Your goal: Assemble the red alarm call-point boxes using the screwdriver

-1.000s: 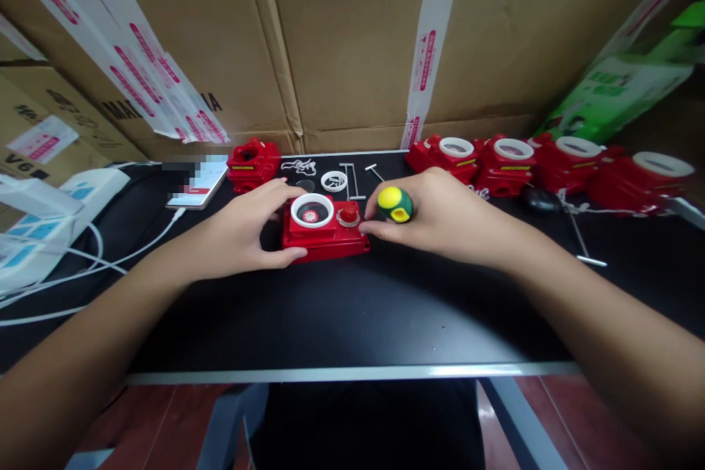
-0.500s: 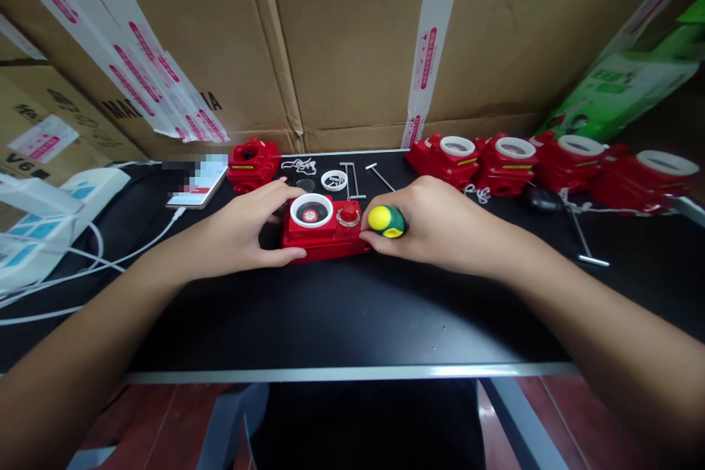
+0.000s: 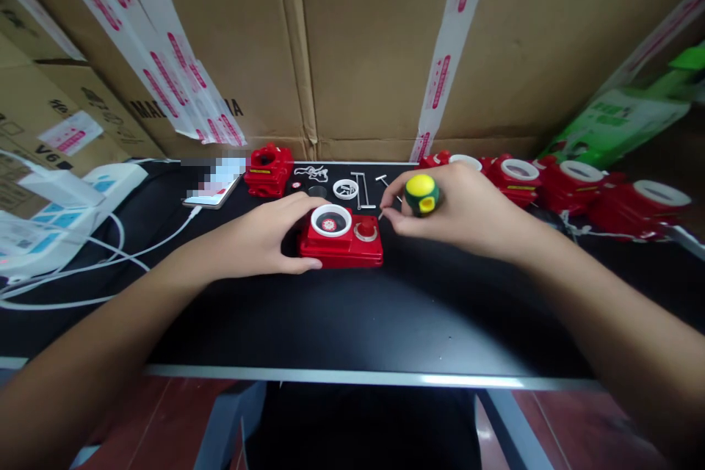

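My left hand grips the left side of a red housing, thumb on its front and fingers behind. On the housing sit a white ring around a dark round window and a red knob with a metal ring. My right hand is closed round a screwdriver with a green and yellow handle. Its thin shaft slants toward the right edge of the housing; whether the tip touches is unclear. Just behind lie a loose white ring with small metal parts in it and a metal T-bar.
A red housing stands back left, beside a charging phone and a white power strip with cables. Several red housings with white rings line the right. Cardboard boxes wall the back; a green bag stands right.
My right hand has drawn the screwdriver up and right, off the corner of the housing. The left hand keeps its hold. The whole view has shifted slightly.
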Demonstrator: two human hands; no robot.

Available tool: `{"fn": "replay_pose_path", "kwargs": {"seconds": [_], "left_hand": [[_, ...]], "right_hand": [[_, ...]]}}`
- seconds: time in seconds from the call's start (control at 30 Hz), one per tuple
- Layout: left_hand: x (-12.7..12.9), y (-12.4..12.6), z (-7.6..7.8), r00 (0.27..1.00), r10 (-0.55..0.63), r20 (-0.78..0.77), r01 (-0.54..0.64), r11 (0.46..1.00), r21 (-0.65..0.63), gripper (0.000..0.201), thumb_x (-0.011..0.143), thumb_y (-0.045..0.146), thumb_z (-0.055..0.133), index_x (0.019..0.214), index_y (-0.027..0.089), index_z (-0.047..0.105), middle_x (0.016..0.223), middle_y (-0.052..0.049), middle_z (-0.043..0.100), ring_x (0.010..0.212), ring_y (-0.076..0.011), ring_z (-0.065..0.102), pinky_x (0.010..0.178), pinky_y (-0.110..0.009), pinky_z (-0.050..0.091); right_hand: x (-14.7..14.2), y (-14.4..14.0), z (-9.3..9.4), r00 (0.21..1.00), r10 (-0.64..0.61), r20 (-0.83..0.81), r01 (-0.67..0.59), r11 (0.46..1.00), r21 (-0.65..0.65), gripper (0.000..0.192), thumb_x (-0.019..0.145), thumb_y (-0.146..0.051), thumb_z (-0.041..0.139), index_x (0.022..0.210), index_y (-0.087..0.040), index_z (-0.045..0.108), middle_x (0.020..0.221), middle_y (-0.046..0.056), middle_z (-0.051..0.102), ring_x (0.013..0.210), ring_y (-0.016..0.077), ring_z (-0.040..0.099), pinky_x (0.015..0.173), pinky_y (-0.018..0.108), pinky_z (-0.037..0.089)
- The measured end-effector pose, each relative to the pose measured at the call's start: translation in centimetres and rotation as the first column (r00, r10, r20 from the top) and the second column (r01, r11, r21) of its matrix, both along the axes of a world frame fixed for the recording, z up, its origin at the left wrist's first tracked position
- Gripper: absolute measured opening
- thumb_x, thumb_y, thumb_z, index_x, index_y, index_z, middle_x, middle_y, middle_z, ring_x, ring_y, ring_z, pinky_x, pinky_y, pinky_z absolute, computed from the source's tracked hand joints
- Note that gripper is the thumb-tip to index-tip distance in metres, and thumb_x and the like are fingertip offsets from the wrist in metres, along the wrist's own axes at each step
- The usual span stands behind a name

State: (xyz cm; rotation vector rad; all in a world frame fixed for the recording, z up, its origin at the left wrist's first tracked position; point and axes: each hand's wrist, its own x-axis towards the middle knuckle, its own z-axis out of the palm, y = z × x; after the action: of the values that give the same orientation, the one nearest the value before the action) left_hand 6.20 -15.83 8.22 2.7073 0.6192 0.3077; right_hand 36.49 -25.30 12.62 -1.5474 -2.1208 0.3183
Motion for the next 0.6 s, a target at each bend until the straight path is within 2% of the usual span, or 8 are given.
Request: {"fn": "replay_pose_path", "kwargs": {"seconds": [0.1,0.2,0.37,0.47,0.53,0.6], "left_hand": [[-0.1,-0.1,-0.1,1.000,-0.001,0.021,0.001,1.000,-0.013,0.075,0.094,0.053,0.081,0.156,0.026,0.051,0.151,-0.013,0.065,0.137,-0.0329,0.066,0.126,-0.051,0.049],[-0.3,-0.2,-0.2,0.999,0.028,0.032,-0.027,0.999,-0.038,0.074,0.095,0.054,0.079,0.157,0.024,0.050,0.148,-0.014,0.065,0.134,-0.0320,0.068,0.123,-0.052,0.052],[-0.2,-0.3,-0.1,0.999,0.036,0.040,-0.033,0.997,-0.069,0.071,0.094,0.052,0.079,0.153,0.024,0.053,0.144,-0.013,0.065,0.134,-0.0319,0.067,0.119,-0.052,0.055],[-0.1,-0.4,0.2,0.999,0.024,0.027,-0.022,0.998,-0.054,0.068,0.095,0.050,0.079,0.151,0.023,0.054,0.141,-0.012,0.066,0.130,-0.0312,0.069,0.119,-0.053,0.054],[-0.1,-0.4,0.2,0.999,0.026,0.024,-0.025,0.999,-0.047,0.070,0.094,0.050,0.079,0.153,0.022,0.052,0.144,-0.013,0.065,0.131,-0.0319,0.068,0.117,-0.052,0.055],[0.0,-0.4,0.1,0.999,0.027,0.031,-0.026,0.999,-0.038,0.074,0.092,0.050,0.082,0.154,0.023,0.051,0.147,-0.014,0.064,0.134,-0.0329,0.067,0.116,-0.051,0.055]], "right_hand": [[-0.4,3.0,0.6,0.978,-0.085,0.192,0.075,0.996,0.058,0.016,0.087,-0.035,0.074,0.087,-0.020,0.080,0.074,0.005,0.075,0.067,0.0206,0.065,0.067,0.036,0.045],[-1.5,6.4,0.7,0.932,-0.107,0.346,0.090,0.994,0.064,0.024,0.089,-0.040,0.071,0.081,-0.019,0.076,0.073,0.010,0.073,0.065,0.0216,0.061,0.061,0.037,0.039],[-3.1,10.4,-0.1,0.884,-0.136,0.447,0.149,0.989,0.006,0.035,0.091,-0.046,0.072,0.099,-0.013,0.081,0.093,0.019,0.080,0.082,0.0272,0.070,0.065,0.036,0.041],[-3.0,10.6,0.0,0.885,-0.162,0.437,0.167,0.986,0.027,0.041,0.098,-0.050,0.066,0.103,-0.013,0.081,0.098,0.021,0.080,0.086,0.0299,0.072,0.067,0.037,0.042],[-2.4,9.7,0.4,0.895,-0.192,0.402,0.179,0.981,0.071,0.043,0.103,-0.051,0.058,0.106,-0.014,0.080,0.097,0.019,0.080,0.087,0.0301,0.072,0.068,0.038,0.043],[-1.5,8.1,0.8,0.922,-0.223,0.316,0.186,0.972,0.142,0.042,0.104,-0.052,0.057,0.105,-0.016,0.079,0.094,0.016,0.080,0.085,0.0288,0.072,0.069,0.038,0.044]]}}
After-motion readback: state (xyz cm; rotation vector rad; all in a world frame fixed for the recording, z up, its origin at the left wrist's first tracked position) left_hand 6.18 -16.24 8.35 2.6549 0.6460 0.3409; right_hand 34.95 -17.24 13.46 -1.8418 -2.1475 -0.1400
